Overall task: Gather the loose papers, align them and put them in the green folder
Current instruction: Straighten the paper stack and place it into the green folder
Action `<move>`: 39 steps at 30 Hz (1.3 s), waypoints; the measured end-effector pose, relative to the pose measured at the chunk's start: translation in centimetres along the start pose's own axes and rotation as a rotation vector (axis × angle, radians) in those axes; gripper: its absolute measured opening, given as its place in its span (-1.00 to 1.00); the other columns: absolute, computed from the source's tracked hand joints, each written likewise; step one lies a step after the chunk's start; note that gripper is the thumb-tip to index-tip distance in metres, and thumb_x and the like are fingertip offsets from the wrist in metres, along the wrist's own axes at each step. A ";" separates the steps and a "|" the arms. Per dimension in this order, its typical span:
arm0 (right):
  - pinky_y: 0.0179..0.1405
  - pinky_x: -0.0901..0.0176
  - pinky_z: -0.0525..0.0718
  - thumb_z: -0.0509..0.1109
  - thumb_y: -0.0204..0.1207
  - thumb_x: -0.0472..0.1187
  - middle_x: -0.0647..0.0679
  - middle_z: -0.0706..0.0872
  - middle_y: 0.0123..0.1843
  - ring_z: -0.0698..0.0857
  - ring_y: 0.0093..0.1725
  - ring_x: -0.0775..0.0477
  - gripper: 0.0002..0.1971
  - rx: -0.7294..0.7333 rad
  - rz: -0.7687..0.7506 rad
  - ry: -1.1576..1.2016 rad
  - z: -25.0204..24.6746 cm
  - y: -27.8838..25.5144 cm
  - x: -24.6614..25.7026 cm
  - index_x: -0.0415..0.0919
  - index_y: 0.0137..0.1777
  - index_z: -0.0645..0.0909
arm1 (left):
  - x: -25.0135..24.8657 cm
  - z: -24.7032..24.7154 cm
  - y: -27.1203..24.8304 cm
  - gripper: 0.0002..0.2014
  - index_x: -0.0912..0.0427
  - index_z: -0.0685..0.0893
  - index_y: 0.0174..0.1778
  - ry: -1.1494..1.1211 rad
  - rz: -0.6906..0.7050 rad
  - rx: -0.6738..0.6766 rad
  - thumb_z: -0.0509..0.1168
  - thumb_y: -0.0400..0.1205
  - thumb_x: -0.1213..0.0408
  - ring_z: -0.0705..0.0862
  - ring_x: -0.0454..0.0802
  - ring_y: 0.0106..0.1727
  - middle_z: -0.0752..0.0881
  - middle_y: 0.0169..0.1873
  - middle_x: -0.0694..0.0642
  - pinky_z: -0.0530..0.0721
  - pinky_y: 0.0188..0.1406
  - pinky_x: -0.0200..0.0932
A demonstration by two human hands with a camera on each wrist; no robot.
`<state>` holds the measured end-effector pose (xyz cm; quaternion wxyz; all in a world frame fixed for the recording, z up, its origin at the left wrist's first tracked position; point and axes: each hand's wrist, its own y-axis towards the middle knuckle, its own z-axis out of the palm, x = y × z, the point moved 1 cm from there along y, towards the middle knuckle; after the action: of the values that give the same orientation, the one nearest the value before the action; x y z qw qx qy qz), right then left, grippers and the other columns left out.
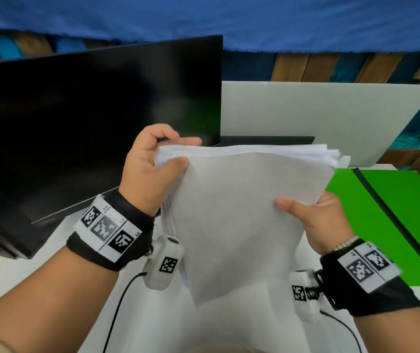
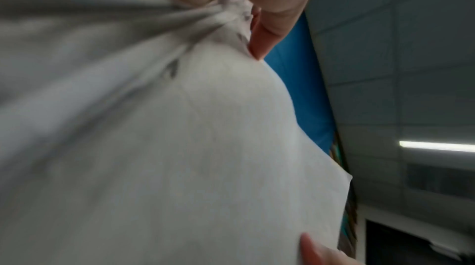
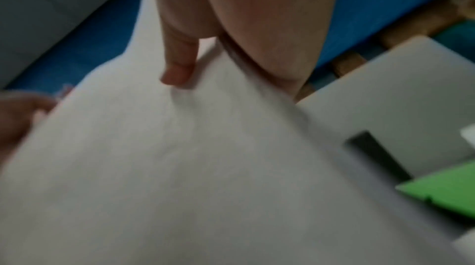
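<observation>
A stack of white papers (image 1: 242,212) stands nearly upright above the white desk, its top edges fanned slightly. My left hand (image 1: 153,161) pinches the stack's upper left corner between thumb and fingers. My right hand (image 1: 318,220) grips the right edge lower down, thumb on the front sheet. The green folder (image 1: 395,217) lies flat on the desk to the right, with a black elastic band along it. In the left wrist view the papers (image 2: 192,147) fill the frame, blurred, under the left hand (image 2: 246,13). The right wrist view shows the papers (image 3: 205,168), my right hand (image 3: 203,62) and a corner of the green folder (image 3: 447,194).
A large black monitor (image 1: 89,128) stands at the left, its base reaching to the desk. A white partition panel (image 1: 318,115) rises behind the desk. White desk surface (image 1: 254,327) lies below the papers. Cables run from the wrist cameras.
</observation>
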<state>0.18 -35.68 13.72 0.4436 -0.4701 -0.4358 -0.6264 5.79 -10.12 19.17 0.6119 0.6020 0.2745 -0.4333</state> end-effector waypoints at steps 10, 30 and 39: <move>-0.03 0.24 0.72 0.51 0.30 -0.33 0.14 0.84 -0.17 0.78 -0.08 0.08 -0.72 -0.279 -0.260 0.145 3.6 -1.9 3.7 -0.19 0.04 0.67 | 3.6 1.1 -5.0 -0.80 -0.10 0.70 -0.20 0.253 -0.231 -0.024 0.42 0.31 0.26 0.74 -0.46 -0.19 0.78 -0.34 -0.41 0.64 -0.18 -0.52; 0.23 0.14 0.58 0.33 0.48 -0.10 0.00 0.65 -0.01 0.62 0.07 0.06 -0.85 -0.249 -0.574 -0.481 0.7 -0.4 4.9 0.07 0.02 0.63 | -0.4 1.8 -1.9 -0.75 -0.26 0.65 -0.25 0.135 0.006 0.069 0.36 0.40 0.29 0.72 -0.07 0.16 0.78 0.03 -0.21 0.70 0.02 -0.24; 0.16 0.48 0.45 0.36 0.47 -0.21 0.05 0.57 0.00 0.55 0.07 0.32 -0.89 -0.204 -0.670 -0.534 0.2 -0.6 4.8 -0.16 -0.03 0.59 | -0.3 1.4 -1.9 -0.75 -0.22 0.65 -0.22 0.058 0.006 0.085 0.39 0.36 0.29 0.74 0.01 0.17 0.80 0.02 -0.09 0.72 0.05 -0.13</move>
<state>-1.17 -36.03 18.41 0.0391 -0.4895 -0.5996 -0.6320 3.79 -11.28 18.66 0.5786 0.6407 0.2718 -0.4252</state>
